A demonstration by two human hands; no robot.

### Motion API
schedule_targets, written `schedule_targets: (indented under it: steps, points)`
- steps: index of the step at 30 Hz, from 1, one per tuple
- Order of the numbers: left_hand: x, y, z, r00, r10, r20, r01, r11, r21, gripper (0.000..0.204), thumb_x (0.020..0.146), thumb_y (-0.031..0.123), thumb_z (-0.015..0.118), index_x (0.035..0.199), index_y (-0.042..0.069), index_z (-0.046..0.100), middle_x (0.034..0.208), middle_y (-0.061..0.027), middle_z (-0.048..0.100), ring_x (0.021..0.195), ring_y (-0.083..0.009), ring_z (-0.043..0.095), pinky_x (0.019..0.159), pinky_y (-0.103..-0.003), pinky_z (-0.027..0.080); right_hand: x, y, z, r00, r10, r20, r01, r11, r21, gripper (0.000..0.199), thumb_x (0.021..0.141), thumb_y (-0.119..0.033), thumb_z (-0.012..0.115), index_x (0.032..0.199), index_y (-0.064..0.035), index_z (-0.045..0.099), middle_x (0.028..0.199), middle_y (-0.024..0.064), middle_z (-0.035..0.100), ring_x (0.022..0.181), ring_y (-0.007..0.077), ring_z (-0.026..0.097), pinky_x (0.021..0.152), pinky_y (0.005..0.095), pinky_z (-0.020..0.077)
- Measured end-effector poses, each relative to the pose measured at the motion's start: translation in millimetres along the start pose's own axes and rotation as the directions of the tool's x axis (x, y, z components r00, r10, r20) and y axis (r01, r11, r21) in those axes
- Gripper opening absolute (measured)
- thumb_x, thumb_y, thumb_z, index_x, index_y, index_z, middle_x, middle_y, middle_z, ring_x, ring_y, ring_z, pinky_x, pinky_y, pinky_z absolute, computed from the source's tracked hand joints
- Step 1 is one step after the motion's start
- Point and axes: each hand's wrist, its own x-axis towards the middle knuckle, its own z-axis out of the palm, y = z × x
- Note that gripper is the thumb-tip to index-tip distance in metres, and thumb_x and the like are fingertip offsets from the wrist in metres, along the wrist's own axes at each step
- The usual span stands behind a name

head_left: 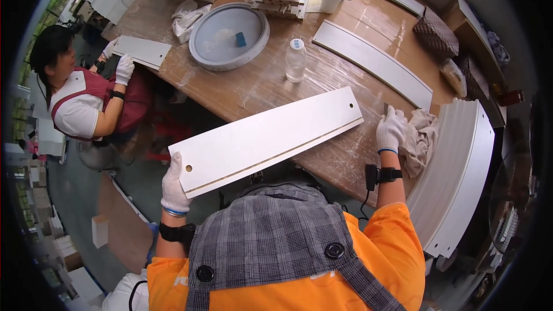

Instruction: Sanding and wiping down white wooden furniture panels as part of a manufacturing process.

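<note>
My left hand (175, 184), in a white knit glove, grips the near left end of a long white panel (268, 138). The panel has a round hole close to each end and a brown groove along its near edge. Its right part lies over the table, while the left end juts past the edge. To the right of the panel, my gloved right hand (391, 131) is closed with a small thin grey piece (385, 108) sticking up from the fingers; its kind is unclear. Beside that hand lies a crumpled beige cloth (422, 138).
A clear bottle (295, 61) and a grey round tub lid (229, 64) holding a blue piece stand beyond the panel. Another white panel (374, 63) lies farther right. Stacked panels (461, 178) rise at right. A co-worker (86, 92) at left handles a white board (142, 50).
</note>
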Motion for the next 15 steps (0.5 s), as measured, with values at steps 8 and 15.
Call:
schedule_targets:
  steps: [8, 15]
  points:
    - [-25, -5, 17, 0.999, 0.010, -0.038, -0.012, 0.998, -0.055, 0.051, 0.106, 0.037, 0.048, 0.137, -0.003, 0.049, 0.129, -0.0170, 0.062, 0.115, -0.0289, 0.064, 0.099, -0.041, 0.053, 4, -79, 21, 0.900, -0.435, 0.026, 0.404, 0.854, 0.329, 0.055, 0.092, -0.032, 0.061, 0.140, -0.0043, 0.054, 0.145, 0.0233, 0.050, 0.139, 0.0418, 0.041, 0.114, 0.0457, 0.0366]
    - [-54, -6, 37, 0.999, 0.032, -0.041, -0.034, 0.999, -0.035, 0.054, 0.104, 0.044, 0.051, 0.130, -0.003, 0.056, 0.120, -0.0129, 0.067, 0.104, -0.0190, 0.068, 0.091, -0.033, 0.056, 2, -103, 29, 0.757, -0.628, 0.179, 0.525, 0.748, 0.406, 0.057, 0.104, -0.032, 0.040, 0.149, 0.0039, 0.040, 0.159, 0.0268, 0.029, 0.148, 0.0421, 0.025, 0.122, 0.0452, 0.0211]
